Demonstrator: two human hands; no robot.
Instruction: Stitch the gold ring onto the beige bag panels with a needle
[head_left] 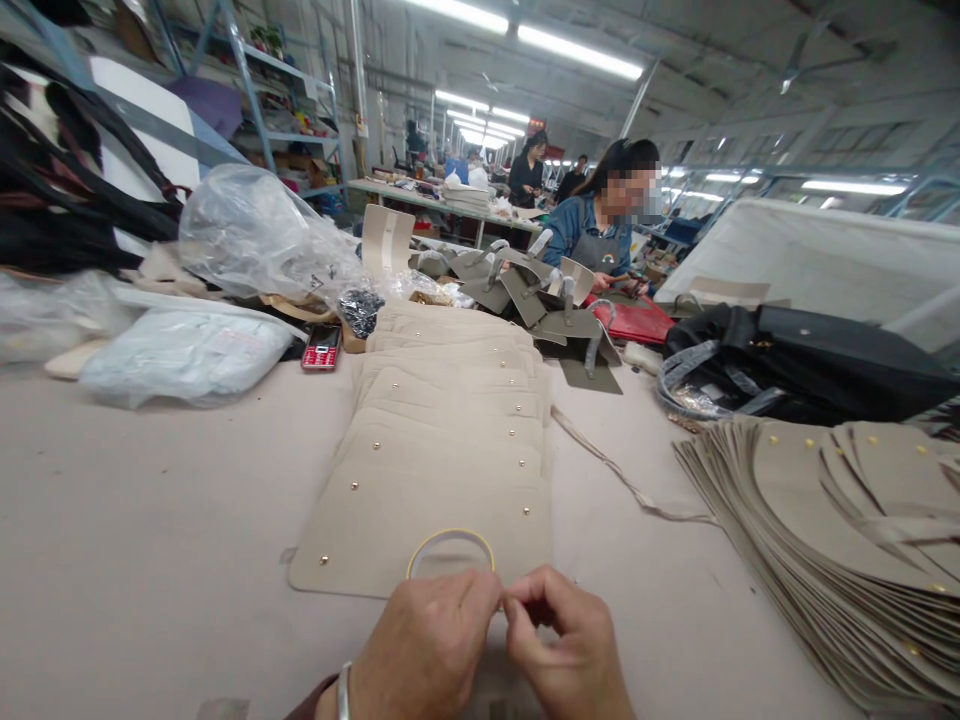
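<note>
Well, left hand [433, 636] and right hand [568, 638] pinch closed, on what I can't tell, the left partly hiding a yellow-edged loop [451, 533].

A thin, yellow-edged grey loop [450, 533] arches up just beyond the fingers [480, 594], its lower part hidden.

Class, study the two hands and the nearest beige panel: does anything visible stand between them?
Only the thin yellow-edged loop, arching up beyond the left hand and overlapping the nearest beige panel in view. By the right hand, nothing visible blocks the way.
</note>
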